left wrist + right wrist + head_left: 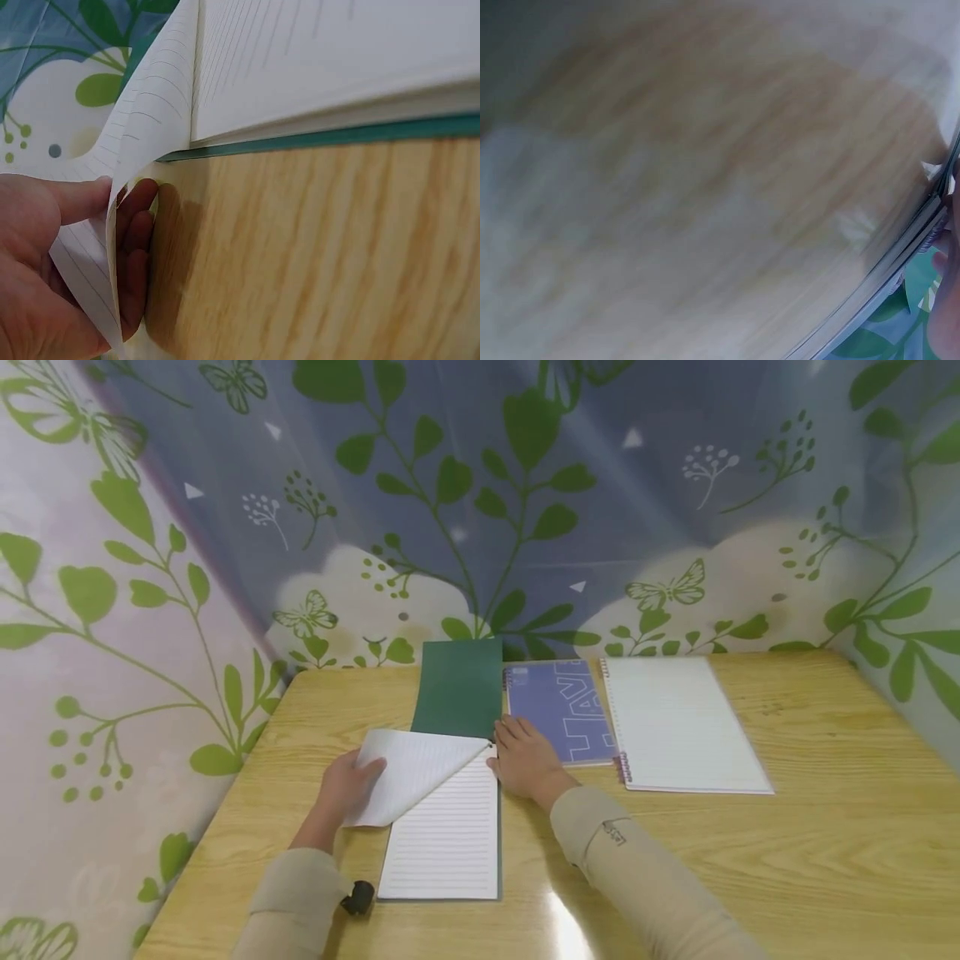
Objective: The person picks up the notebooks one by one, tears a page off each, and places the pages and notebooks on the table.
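A notebook (450,856) with lined pages lies on the table, its dark green cover (459,687) folded away toward the back. My left hand (348,789) pinches a lifted lined page (408,768), which slants across the notebook toward its upper right corner. In the left wrist view the thumb (84,201) is on one face of the page and the curled fingers are behind it. My right hand (525,762) rests at the notebook's right edge near that corner, fingers extended. The right wrist view is blurred and shows only a sliver of this hand (945,292).
Right of the green cover lies a blue spiral notebook (551,710) with large outlined letters. Beyond it is a white-paged spiral notebook (686,727). A patterned curtain (465,527) hangs behind the wooden table (750,860). Near the left cuff is a small black object (358,897).
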{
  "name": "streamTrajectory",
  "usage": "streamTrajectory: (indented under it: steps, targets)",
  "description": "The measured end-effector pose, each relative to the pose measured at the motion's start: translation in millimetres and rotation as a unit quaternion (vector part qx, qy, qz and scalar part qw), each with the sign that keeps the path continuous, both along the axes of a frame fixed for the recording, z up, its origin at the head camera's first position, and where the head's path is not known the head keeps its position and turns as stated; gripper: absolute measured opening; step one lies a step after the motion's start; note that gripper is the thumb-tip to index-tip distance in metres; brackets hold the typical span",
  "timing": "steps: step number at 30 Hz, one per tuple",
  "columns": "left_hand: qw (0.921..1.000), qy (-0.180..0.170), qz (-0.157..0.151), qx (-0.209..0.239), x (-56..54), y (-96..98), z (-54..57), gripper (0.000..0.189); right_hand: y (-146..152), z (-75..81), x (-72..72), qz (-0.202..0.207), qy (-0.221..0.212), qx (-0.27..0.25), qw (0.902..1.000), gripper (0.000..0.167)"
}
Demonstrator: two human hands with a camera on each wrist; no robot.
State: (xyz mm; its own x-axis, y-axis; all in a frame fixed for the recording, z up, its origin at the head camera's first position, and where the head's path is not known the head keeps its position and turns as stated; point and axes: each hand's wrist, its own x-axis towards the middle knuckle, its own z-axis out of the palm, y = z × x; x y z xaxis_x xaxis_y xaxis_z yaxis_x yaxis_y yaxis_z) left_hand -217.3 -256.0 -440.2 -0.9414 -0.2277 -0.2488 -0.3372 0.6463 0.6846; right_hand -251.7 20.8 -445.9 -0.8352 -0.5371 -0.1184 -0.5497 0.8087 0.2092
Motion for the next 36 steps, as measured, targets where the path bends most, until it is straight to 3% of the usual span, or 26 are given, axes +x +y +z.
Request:
streamTrajectory:
  steps: [6,13,17,22,24,31,36]
  targets:
    - [0.9998,0.007,0.018,0.011,4.2,-9.7,-6.0,0.058,1.2,-1.3,1.1,0.006,0.009,-0.004,0.9999,0.057]
    - [0.9997,0.015,0.012,0.015,5.3,-10.9,-8.4,0.058,2.4,-2.8,1.4,0.007,0.013,-0.005,0.9999,0.057]
    - [0.9989,0.024,0.005,-0.041,4.4,-10.1,-9.1,0.056,2.5,-2.3,1.0,0.005,0.008,-0.012,0.9999,0.056]
    - [0.9935,0.008,0.002,-0.114,1.0,-9.8,-8.0,0.061,2.7,-0.3,-0.2,-0.006,-0.002,-0.015,0.9999,0.056]
    - [0.9941,0.003,0.004,-0.108,-0.2,-10.9,-7.1,0.062,2.5,1.0,-0.7,-0.010,-0.005,-0.013,0.9999,0.056]
    - [0.9957,0.036,-0.006,-0.085,-2.4,-15.8,-6.3,0.055,2.0,3.0,-1.1,-0.012,-0.007,-0.010,0.9999,0.057]
    - [0.9951,0.028,-0.020,-0.093,-2.7,-17.3,-6.3,0.055,2.2,2.2,0.0,-0.013,-0.010,-0.002,0.9999,0.057]
